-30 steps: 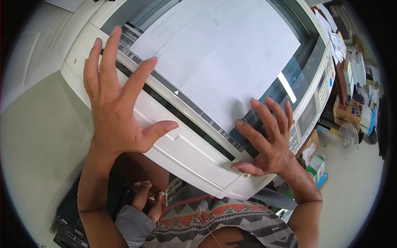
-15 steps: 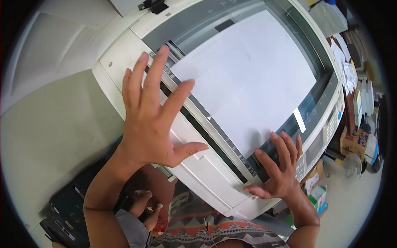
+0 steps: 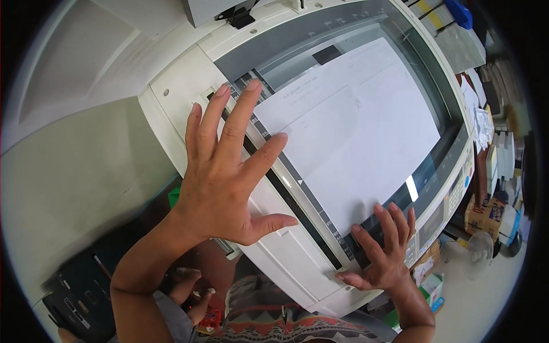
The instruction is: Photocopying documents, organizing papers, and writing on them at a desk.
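Note:
A white sheet of paper (image 3: pixel 354 131), with faint print showing through, lies on the glass of a photocopier (image 3: pixel 269 268). Its left edge runs along the marked ruler strip (image 3: pixel 311 197). My left hand (image 3: pixel 226 177) is spread wide over that strip; the index fingertip meets the sheet's left edge, while the other long fingertips rest at the ruler's far end. At the near right corner of the paper, my right hand (image 3: pixel 386 246) has its fingers stretched out, the tips by the sheet's near edge and the thumb on the copier's front rim. Neither hand grips anything.
The copier's control panel (image 3: pixel 437 214) with buttons and screen is at the right. A raised hinge part (image 3: pixel 240 17) stands at the far left. Cardboard boxes (image 3: pixel 483 214), crumpled papers (image 3: pixel 483 126) and stacked books (image 3: pixel 503 154) crowd the right side. A dark case (image 3: pixel 77 308) lies low on the left.
The view has shifted slightly, so the copier and paper appear lower. Both hands keep nearly the same spread pose at the sheet's edges.

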Available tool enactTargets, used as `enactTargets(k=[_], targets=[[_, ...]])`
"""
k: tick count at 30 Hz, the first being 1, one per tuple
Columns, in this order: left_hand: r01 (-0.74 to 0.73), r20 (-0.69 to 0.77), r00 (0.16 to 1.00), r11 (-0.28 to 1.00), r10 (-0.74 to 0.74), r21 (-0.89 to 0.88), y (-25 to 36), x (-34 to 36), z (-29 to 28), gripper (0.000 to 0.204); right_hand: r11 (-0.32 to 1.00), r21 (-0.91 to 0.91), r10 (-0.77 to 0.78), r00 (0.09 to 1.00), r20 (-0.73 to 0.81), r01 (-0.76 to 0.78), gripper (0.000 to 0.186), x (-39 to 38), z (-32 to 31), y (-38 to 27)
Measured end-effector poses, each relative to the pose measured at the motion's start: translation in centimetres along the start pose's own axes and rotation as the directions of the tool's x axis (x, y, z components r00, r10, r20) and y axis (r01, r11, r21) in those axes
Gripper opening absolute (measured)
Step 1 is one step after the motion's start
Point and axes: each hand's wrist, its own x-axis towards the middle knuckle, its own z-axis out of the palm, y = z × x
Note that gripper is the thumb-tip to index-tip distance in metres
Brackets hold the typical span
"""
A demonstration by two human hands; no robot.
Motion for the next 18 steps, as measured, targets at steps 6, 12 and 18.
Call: enactTargets(k=[6, 12, 18], targets=[[0.003, 0.002, 1.000, 1.000, -0.003, -0.007, -0.05, -0.03, 0.12, 0.087, 1.000, -0.005, 0.004, 1.000, -0.003, -0.004, 0.079, -0.05, 0.11, 0.02], [-0.001, 0.000, 1.000, 1.000, 0.001, -0.003, -0.07, -0.03, 0.17, 0.087, 1.000, -0.004, 0.008, 1.000, -0.001, -0.008, 0.079, -0.10, 0.20, 0.07], [-0.001, -0.004, 1.000, 1.000, 0.001, 0.000, -0.05, -0.06, 0.26, 0.088, 1.000, 0.002, 0.003, 1.000, -0.003, -0.003, 0.080, -0.19, 0.28, 0.12]])
